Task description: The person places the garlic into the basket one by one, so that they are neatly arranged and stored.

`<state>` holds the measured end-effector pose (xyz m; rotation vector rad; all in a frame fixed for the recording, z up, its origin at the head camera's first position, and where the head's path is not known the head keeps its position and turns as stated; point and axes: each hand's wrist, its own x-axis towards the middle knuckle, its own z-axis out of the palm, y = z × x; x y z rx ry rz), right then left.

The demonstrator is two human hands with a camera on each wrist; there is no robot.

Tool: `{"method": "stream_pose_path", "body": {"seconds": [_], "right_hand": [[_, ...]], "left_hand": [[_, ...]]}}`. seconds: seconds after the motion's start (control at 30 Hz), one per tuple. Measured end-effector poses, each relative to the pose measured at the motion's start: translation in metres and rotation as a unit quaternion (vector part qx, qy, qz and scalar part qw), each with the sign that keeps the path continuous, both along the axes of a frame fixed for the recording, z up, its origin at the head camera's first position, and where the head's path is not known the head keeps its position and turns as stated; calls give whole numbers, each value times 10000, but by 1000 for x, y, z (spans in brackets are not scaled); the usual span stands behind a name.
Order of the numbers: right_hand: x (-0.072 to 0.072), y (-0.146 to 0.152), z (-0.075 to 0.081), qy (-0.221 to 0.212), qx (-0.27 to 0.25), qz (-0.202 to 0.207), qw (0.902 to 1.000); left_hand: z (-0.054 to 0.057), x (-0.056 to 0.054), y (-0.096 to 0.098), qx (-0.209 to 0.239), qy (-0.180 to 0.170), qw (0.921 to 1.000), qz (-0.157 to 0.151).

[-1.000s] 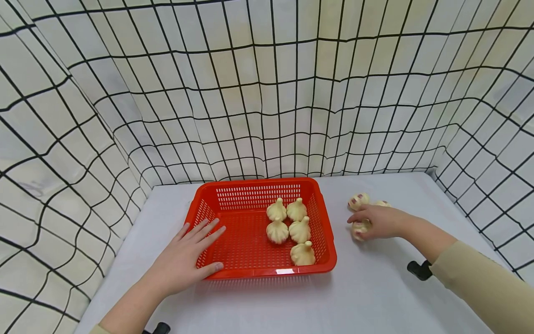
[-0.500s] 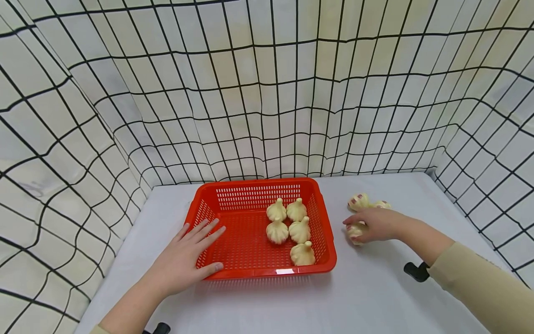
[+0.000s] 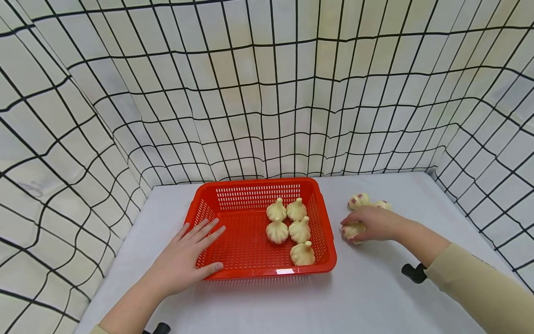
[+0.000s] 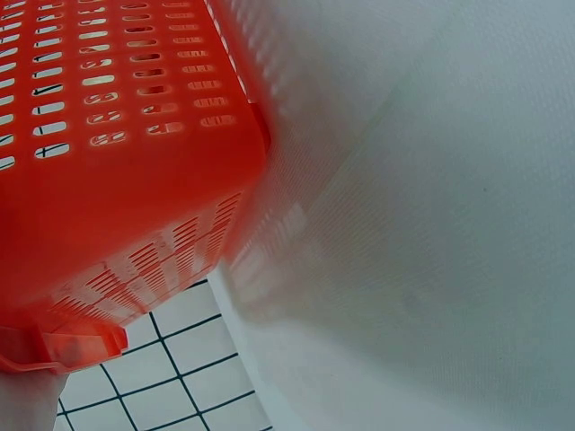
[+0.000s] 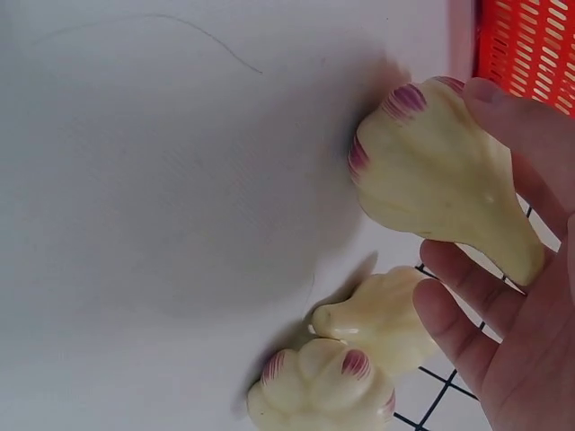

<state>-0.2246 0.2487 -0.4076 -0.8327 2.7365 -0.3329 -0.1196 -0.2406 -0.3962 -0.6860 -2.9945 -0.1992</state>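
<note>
Garlic bulb, one point(image 5: 431, 166): cream, magenta-streaked at the base, tilted; on or just above the tabletop point(image 3: 292, 306), right of the red basket point(image 3: 258, 273); contact underneath cannot be told. Grasped by the right hand point(image 3: 373, 223), thumb on one side, fingers on the other, neck towards the palm.

Handling, as judged: light, stiff, probably moulded; smooth, slightly slippery; unlikely to bruise. Best hold: the swollen sides; the tapering neck serves second.

Left hand point(image 3: 187, 260): over the basket's left end, fingers straight and spread, grasping nothing.

Loose bulbs, two point(image 3: 359, 201): beyond the right hand.

Basketed bulbs, five point(image 3: 276, 232): right half.
</note>
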Motion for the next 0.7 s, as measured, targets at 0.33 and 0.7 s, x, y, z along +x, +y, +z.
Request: {"method": "stream_pose_path", "body": {"seconds": [0.33,0.7], "right_hand": [[1,-1,0,-61,1,-89,9999],[4,14,2,-210,-332,-524,9979]], "left_hand": [[0,0,0,10,34,10000,-6],[0,1,0,12,18,10000,7]]}}
